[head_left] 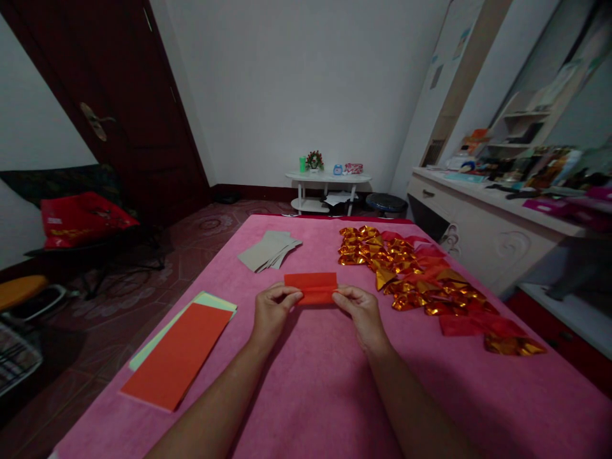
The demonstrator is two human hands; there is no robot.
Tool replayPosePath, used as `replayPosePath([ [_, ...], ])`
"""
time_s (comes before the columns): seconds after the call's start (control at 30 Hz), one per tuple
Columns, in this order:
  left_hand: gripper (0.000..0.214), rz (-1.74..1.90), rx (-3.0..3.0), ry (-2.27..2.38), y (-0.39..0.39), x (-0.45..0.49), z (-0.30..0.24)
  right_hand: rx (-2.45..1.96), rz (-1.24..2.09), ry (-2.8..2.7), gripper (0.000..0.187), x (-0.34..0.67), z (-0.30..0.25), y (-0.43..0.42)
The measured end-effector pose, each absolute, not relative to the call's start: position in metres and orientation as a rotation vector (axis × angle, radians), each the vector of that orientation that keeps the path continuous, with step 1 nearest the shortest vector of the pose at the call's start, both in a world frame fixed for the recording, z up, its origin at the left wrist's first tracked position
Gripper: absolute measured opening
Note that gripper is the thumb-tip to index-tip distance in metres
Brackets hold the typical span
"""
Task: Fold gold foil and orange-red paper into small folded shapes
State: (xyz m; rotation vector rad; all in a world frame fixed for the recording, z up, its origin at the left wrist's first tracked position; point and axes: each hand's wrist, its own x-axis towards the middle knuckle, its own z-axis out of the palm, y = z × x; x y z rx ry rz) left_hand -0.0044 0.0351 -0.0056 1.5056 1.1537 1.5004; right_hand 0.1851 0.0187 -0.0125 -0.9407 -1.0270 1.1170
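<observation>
A small sheet of orange-red paper [310, 280] with creases across it is stretched between both hands above the pink-covered table. My left hand [272, 309] pinches its left edge between thumb and fingers. On the opposite edge, my right hand [358, 312] grips it in the same way. To the left lies a stack of long orange paper [179, 354] over pale green sheets [153, 344]. Grey paper pieces [270, 250] sit fanned out beyond my left hand. Shiny gold foil pieces [382, 258] with red material are heaped to the right of my right hand.
The pink cloth [310, 395] covers the table. Along the right stands a cluttered white dresser [488, 210]. A small white side table [329, 177] holds a plant by the far wall. On the left, a red bag [86, 220] rests on a chair near a dark door [124, 115].
</observation>
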Motion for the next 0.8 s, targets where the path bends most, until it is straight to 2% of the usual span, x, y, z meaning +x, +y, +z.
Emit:
replayPosePath([
  [0.8, 0.017, 1.344, 1.373, 1.17, 0.0305, 0.0048, -0.0035, -1.08, 0.924, -0.853, 0.02, 0.1866, -0.0209, 0.0228],
])
